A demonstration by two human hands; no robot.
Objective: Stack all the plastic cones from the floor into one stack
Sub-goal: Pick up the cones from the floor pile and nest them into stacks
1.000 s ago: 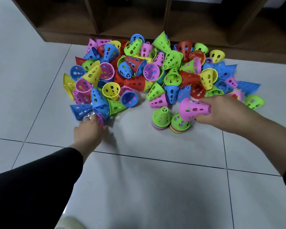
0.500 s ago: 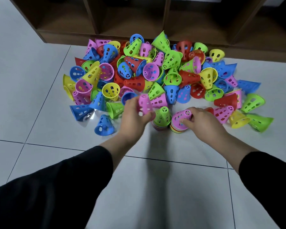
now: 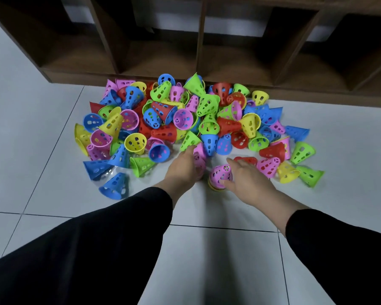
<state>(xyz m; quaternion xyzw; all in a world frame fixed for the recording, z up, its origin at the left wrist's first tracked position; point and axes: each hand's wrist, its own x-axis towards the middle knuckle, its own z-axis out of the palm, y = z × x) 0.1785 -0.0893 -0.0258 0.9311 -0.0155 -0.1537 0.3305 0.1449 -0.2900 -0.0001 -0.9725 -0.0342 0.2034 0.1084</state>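
Head view showed the left hand [image 3: 183,166] grasping a pink cone [image 3: 199,160] — best seated squarely on the stack [image 3: 220,176] beside the released right hand [image 3: 246,181].

A floor of large pale grey glossy tiles [image 3: 31,150], divided by thin dark grout lines, runs up to a dark brown wooden shelving unit [image 3: 198,51] whose open, shadowed compartments are separated by upright panels.
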